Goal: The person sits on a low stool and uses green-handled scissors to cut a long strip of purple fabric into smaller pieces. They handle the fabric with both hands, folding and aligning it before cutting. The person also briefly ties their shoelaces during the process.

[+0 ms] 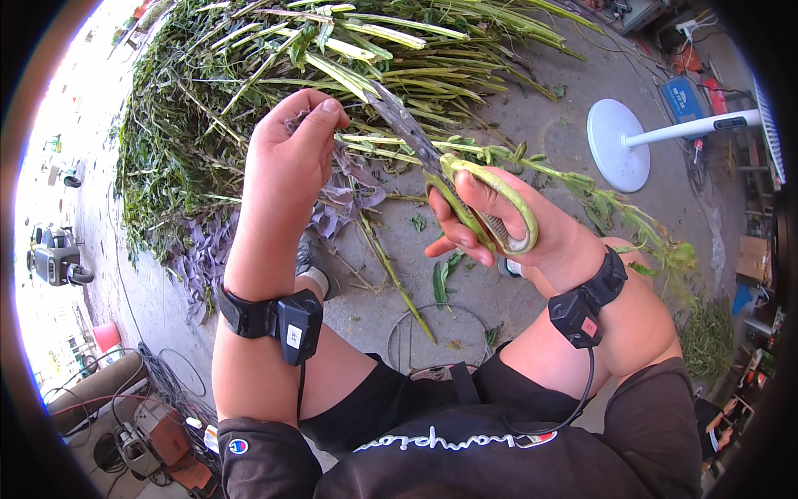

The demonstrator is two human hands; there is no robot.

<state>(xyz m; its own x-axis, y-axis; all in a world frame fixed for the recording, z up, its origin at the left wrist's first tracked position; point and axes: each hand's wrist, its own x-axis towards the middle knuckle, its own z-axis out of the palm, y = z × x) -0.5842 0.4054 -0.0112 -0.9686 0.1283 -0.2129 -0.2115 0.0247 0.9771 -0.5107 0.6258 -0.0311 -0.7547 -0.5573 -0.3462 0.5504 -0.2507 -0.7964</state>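
My left hand [293,145] is closed, thumb against the fingers, with a bit of purplish leaf [296,122] showing in its grip. My right hand [507,220] holds pruning shears [449,179] with green loop handles and a spring between them. Their dirty grey blades point up and left, past my left fingertips, toward a cut green stalk [341,76]. Whether the blades touch that stalk, I cannot tell. Beyond both hands lies a big heap of leafy cut stalks [407,83]. Purple-grey leaves [337,204] hang and lie below my left hand.
A white round-based stand [618,145] is at the right, near a blue box [686,100]. One loose stalk [391,270] lies on the concrete floor between my feet, by a wire ring [438,309]. Cables [170,366] and tools lie lower left. A leafy bundle [706,339] sits right.
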